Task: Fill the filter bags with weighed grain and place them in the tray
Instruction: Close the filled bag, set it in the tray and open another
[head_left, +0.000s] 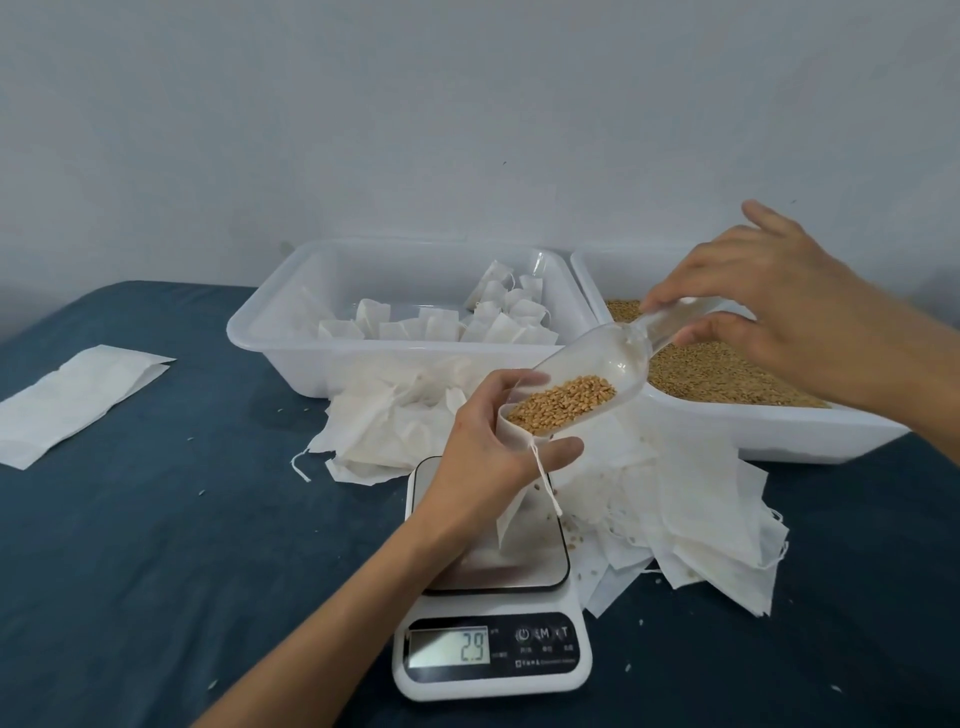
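L hand (488, 447) grips 1 filter bag (511, 512); R hand (769, 306) pinches 1 scoop (597, 384); 2 tubs.

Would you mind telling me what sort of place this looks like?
Probably a makeshift home packing station: a digital kitchen scale, a tray of grain and a tray of filled filter bags on a blue cloth-covered surface.

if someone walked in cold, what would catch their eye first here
Probably the clear scoop of golden grain at centre, tipped by the right hand into a filter bag that the left hand holds open over the scale. Behind stand two white trays: the left tray with filled bags, the right tray with loose grain.
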